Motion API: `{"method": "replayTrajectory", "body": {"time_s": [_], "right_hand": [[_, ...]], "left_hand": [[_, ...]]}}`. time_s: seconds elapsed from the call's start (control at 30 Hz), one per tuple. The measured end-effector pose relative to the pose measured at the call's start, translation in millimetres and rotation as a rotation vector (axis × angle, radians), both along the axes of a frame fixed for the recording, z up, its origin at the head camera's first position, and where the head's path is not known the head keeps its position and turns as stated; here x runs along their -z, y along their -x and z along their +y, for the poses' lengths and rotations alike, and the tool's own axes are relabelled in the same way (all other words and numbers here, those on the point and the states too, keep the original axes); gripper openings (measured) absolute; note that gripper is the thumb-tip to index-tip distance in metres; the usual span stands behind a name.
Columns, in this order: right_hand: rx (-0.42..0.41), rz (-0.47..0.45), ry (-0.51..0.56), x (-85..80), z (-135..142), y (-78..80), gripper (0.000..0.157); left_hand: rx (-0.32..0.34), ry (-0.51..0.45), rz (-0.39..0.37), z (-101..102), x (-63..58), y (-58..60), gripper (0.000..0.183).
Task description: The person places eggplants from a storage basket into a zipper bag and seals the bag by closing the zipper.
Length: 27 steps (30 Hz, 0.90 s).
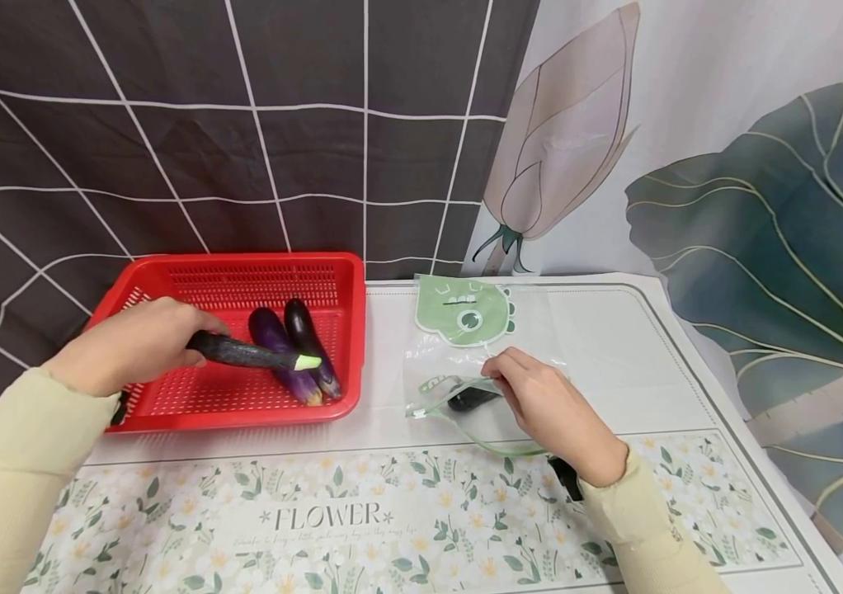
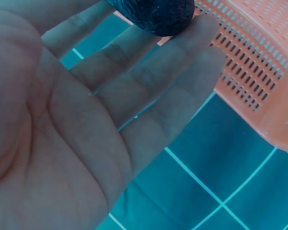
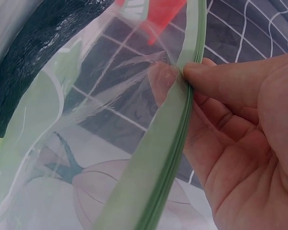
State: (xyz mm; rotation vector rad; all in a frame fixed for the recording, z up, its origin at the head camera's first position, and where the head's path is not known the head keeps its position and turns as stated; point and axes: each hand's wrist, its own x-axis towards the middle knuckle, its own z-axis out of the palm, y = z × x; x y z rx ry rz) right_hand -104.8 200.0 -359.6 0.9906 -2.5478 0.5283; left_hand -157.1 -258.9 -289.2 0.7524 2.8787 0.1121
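Observation:
My left hand (image 1: 141, 342) grips a dark green, bumpy cucumber (image 1: 239, 350) with a bright light-green end, holding it above the red basket (image 1: 243, 422). In the left wrist view, the cucumber's rounded end (image 2: 161, 14) shows by the fingers. Two purple eggplants (image 1: 273, 338) lie in the basket's right part. My right hand (image 1: 540, 396) pinches the green zip edge of a clear bag (image 1: 421, 363) and lifts it, so the mouth gapes. Printed on the bag is a green cartoon face. Inside lies another dark cucumber (image 3: 33, 62), partly hidden in the head view by the hand.
The white table mat (image 1: 614, 355) has a flower-printed band (image 1: 332, 544) along its front. Behind the table hang a dark grid-patterned cloth (image 1: 303, 148) and a pale curtain (image 1: 689, 107) with plant prints. A small zip slider (image 1: 418, 414) sits at the bag's left corner.

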Motion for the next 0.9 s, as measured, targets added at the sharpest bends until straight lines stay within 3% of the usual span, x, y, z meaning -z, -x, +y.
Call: {"method": "replayTrajectory", "body": {"time_s": [0.9], "right_hand": [[0.016, -0.024, 0.005, -2.4, 0, -1.5, 0.016]], "left_hand": [[-0.007, -0.049, -0.007, 35, -8.4, -15.0, 0.036]]}}
